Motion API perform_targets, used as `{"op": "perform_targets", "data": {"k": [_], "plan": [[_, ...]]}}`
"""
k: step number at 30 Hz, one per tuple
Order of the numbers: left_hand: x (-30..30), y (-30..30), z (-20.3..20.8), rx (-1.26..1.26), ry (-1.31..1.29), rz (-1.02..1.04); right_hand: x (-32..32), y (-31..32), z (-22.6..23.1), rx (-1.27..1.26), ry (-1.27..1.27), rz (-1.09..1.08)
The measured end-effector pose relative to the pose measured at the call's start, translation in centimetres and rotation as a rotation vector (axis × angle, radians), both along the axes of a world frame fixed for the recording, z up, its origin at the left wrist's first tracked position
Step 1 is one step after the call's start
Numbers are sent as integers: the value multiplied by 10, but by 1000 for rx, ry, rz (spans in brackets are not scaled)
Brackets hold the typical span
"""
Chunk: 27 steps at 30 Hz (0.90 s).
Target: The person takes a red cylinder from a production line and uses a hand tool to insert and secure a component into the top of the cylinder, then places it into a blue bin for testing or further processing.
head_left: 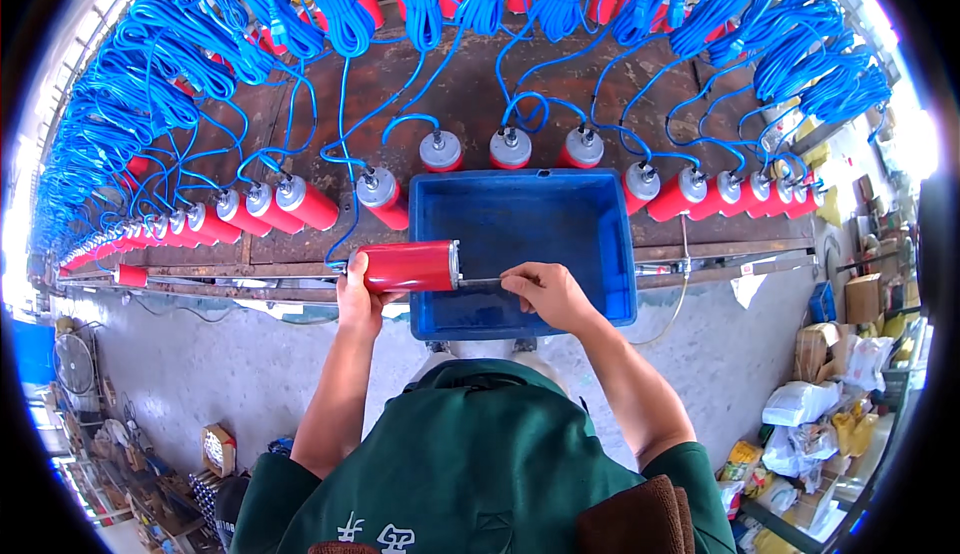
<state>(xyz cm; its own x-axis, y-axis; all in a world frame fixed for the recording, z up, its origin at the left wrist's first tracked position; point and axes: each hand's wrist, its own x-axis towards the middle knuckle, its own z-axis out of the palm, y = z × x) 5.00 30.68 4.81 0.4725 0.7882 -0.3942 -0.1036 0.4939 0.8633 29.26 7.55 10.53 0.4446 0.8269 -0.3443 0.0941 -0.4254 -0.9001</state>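
Observation:
My left hand is closed round one end of a red cylinder, held lying sideways over the left front part of a blue plastic bin. A light metal cap finishes the cylinder's right end. From that end a thin dark rod reaches to the right, and my right hand pinches its far tip over the bin. Whether the rod is fixed in the cylinder or only touches it, I cannot tell. A blue cable meets the cylinder near my left hand. Dark water or a dark bottom shows inside the bin.
Several red cylinders with grey caps stand along the worn brown table, more on the right. Blue cables run from them to bundled blue coils at the back. Bags and boxes lie at right; a fan stands at left.

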Motion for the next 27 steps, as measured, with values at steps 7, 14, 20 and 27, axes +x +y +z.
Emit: {"op": "perform_targets", "data": {"k": [7, 14, 20, 27], "plan": [[6, -1, -9, -74, -9, 93, 3, -13, -21, 191, -227, 19], [-2, -4, -9, -52, -21, 112, 120, -106, -59, 155, -634, -710], [-1, 1, -15, -98, -55, 106, 235, -216, -178, -498, -951, -822], [0, -7, -3, -94, -13, 146, 261, -202, -176, -730, -718, -692]]}}
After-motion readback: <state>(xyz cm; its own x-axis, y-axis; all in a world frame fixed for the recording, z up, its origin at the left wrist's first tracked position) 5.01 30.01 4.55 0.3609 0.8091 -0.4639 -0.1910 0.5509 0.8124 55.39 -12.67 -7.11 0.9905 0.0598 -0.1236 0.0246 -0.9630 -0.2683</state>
